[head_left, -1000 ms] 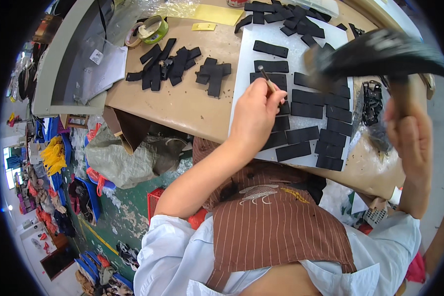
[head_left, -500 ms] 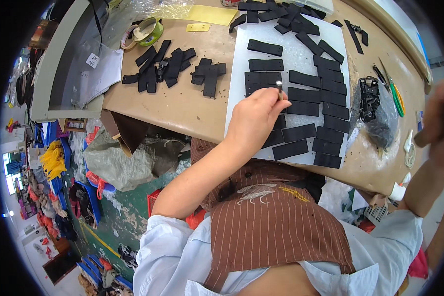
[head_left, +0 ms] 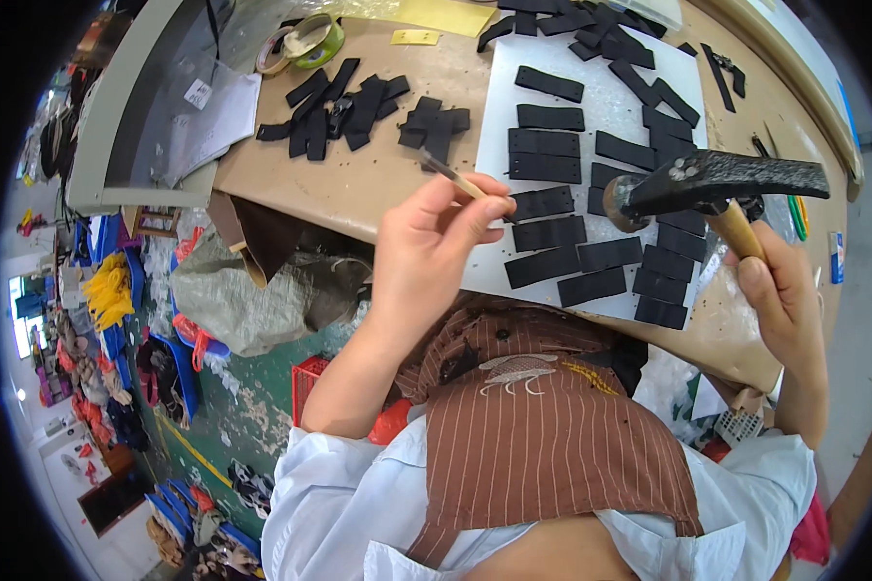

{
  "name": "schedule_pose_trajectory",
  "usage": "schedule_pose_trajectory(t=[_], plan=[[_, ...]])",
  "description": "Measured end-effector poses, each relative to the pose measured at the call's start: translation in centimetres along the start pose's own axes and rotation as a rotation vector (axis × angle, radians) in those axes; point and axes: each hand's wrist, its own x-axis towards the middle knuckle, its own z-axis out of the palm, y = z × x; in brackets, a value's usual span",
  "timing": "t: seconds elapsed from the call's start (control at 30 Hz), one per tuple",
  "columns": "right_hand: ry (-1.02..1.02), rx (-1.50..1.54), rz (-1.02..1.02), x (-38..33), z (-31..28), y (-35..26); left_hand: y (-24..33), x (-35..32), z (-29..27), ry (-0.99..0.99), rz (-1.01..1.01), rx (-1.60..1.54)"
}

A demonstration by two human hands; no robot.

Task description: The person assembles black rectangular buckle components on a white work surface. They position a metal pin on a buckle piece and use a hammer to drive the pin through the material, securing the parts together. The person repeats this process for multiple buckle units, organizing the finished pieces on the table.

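Between the thumb and fingers of my left hand (head_left: 438, 232) is a slim metal punch (head_left: 452, 177), tilted with one end pointing up and left. It is off the strips, near the left edge of a white board (head_left: 494, 269). My right hand (head_left: 787, 295) is wrapped round the wooden handle of a hammer (head_left: 722, 181). The dark hammer head hangs over the right side of the board and hides some strips. Short black strips (head_left: 545, 233) lie in rough columns on the board, some with small holes at their ends.
Loose black strips (head_left: 363, 111) are heaped left of the board, and another pile (head_left: 615, 44) lies at its far end. Tape rolls (head_left: 315, 44) sit at the far left. A grey metal housing (head_left: 116, 145) bounds the table's left side. Green-handled scissors (head_left: 797, 218) lie right.
My left hand has lifted the punch off the strips, moved left and tilted it. My right hand has come in from the right edge, bringing the hammer into view over the board.
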Motion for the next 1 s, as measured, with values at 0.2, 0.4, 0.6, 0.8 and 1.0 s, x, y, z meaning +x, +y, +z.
schedule_pose_trajectory(t=[0.2, 0.4, 0.6, 0.8, 1.0], plan=[[-0.109, -0.016, -0.036, 1.9, 2.0, -1.0, -2.8, -0.9, 1.7, 0.061, 0.092, 0.165], [-0.105, -0.01, -0.05, 1.8, 1.7, -1.0, -3.4, -0.9, 2.1, 0.05, 0.107, 0.301], [-0.078, 0.016, -0.023, 1.5, 1.7, -0.6, -3.4, -0.7, 1.8, 0.033, 0.092, 0.292], [0.203, 0.088, -0.063, 1.7, -1.3, -1.4, -3.4, -0.5, 1.8, 0.02, 0.104, 0.266], [0.079, 0.157, -0.326, 3.2, -1.0, -1.9, -4.2, -0.9, 1.6, -0.008, 0.293, 0.567]])
